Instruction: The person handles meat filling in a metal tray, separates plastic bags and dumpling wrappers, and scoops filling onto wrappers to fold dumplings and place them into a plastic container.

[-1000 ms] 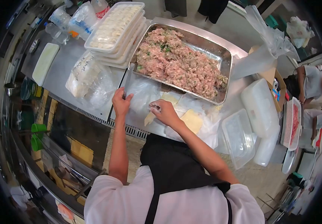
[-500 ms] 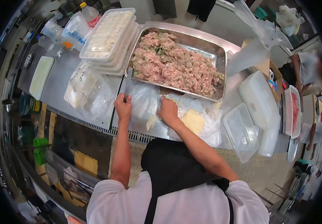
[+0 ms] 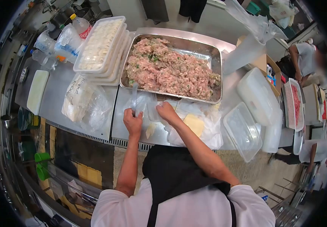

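My left hand (image 3: 133,122) is closed around the dark handle of a knife, and its narrow metal blade (image 3: 134,92) points away from me toward the front edge of a metal tray (image 3: 221,81). Pink minced meat with green bits (image 3: 167,68) is heaped in this tray. My right hand (image 3: 166,111) is closed on a clear plastic bag (image 3: 152,114) just in front of the tray. Beside my right forearm, a pale yellow stack of square dough wrappers (image 3: 193,125) lies on white plastic (image 3: 212,134). A small pale scrap (image 3: 150,130) lies between my arms.
Stacked lidded containers of pale pieces (image 3: 99,47) stand left of the tray. A plastic-wrapped packet (image 3: 74,94), white board (image 3: 38,92) and bottles (image 3: 82,26) are further left. Clear plastic containers (image 3: 243,132) stand to the right. Another person (image 3: 303,60) is at the far right.
My left hand has moved right, toward my right hand, and the knife blade has shifted with it. My right hand has moved slightly left, with the plastic bag drawn up at its fingers.
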`<state>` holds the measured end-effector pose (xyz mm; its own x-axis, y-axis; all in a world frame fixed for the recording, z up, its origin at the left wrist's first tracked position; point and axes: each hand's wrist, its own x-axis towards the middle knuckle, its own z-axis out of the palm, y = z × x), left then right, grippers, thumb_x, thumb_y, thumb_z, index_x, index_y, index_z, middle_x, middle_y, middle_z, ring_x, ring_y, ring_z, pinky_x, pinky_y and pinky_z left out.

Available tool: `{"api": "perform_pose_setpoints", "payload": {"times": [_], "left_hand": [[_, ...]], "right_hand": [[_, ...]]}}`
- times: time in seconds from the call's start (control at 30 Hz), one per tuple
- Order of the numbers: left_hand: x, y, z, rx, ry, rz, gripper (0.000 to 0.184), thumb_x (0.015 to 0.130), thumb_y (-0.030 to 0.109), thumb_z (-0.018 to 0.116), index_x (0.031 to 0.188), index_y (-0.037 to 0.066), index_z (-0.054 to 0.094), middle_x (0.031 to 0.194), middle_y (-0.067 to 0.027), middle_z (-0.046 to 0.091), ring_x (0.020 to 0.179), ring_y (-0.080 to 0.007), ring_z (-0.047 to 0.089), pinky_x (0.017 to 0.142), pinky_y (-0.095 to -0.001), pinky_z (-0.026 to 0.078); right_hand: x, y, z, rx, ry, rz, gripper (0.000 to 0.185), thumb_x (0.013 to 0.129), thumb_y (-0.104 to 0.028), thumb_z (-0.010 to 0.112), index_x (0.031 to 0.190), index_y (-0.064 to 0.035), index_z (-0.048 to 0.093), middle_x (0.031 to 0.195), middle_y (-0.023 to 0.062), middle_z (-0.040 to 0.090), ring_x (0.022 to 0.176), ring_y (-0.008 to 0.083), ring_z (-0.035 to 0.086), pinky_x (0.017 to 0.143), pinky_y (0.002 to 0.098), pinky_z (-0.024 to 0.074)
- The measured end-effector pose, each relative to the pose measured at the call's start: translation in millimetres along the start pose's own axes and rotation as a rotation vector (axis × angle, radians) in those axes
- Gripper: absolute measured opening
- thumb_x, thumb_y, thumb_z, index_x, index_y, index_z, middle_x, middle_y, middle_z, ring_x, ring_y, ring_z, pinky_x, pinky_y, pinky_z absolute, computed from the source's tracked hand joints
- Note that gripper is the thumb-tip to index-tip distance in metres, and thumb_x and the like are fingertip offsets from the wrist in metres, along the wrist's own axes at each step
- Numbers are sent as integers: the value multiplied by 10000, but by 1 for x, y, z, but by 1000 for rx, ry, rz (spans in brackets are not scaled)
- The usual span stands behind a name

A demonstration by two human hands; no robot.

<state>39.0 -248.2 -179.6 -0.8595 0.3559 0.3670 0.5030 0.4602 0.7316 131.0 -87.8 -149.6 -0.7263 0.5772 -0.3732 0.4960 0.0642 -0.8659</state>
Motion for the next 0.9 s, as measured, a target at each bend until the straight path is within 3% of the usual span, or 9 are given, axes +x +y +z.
{"api": "perform_pose_setpoints", "payload": {"times": [0.13,0.23,0.3,0.33,0.4,0.47,0.53,0.63,0.9], "left_hand": [[5,-2,2,42,13,-16,330,639,33,828,781,-3,532,776,-137,539,645,-314,526,591,-417,420],[6,0,3,29,8,-54,322,645,31,825,769,-4,531,766,-140,536,644,-325,523,604,-428,420],[7,0,5,27,4,-70,319,647,30,824,766,-5,530,774,-143,540,651,-329,526,609,-427,422],[8,-1,6,28,4,-88,317,649,29,822,763,-6,529,783,-146,543,658,-333,529,613,-425,423],[10,-2,7,61,31,-28,320,649,45,836,762,0,540,754,-129,542,637,-308,531,594,-413,419],[9,-1,5,95,61,32,323,649,60,850,762,5,552,724,-112,541,616,-282,532,576,-400,415],[12,12,-2,-110,41,-128,321,663,95,873,756,22,575,646,-65,528,569,-204,523,536,-358,404],[31,29,-6,-82,18,-77,298,685,109,877,755,36,596,612,-28,541,511,-131,493,488,-313,378],[75,42,28,-483,-105,-235,413,775,1,802,681,89,409,663,-53,612,479,-101,530,437,-260,447]], "right_hand": [[4,3,3,-43,88,-97,365,886,-246,501,876,91,640,878,334,649,858,493,631,775,521,471],[4,-9,-2,31,81,-123,316,899,-203,481,817,72,613,790,293,650,728,428,642,682,505,470],[-1,-19,-9,126,30,-15,297,911,-175,462,761,53,578,694,218,610,595,302,602,576,461,451],[-3,-26,-12,128,32,-13,297,911,-175,462,761,53,578,694,218,610,595,302,602,576,461,451],[-5,-33,-13,228,45,-2,289,917,-164,458,736,38,557,638,152,551,531,203,522,508,430,413],[-3,-34,-14,229,34,4,288,918,-166,464,739,39,559,639,146,552,549,203,521,524,432,416],[1,-31,-14,234,30,9,287,919,-167,470,742,41,561,639,140,554,566,202,520,539,434,419],[-1,-14,-9,202,14,-76,280,919,-168,484,756,43,570,650,134,563,608,196,514,573,428,423],[-2,-2,2,210,12,-86,292,935,-194,508,804,53,593,702,190,608,671,256,588,643,436,458]]}}
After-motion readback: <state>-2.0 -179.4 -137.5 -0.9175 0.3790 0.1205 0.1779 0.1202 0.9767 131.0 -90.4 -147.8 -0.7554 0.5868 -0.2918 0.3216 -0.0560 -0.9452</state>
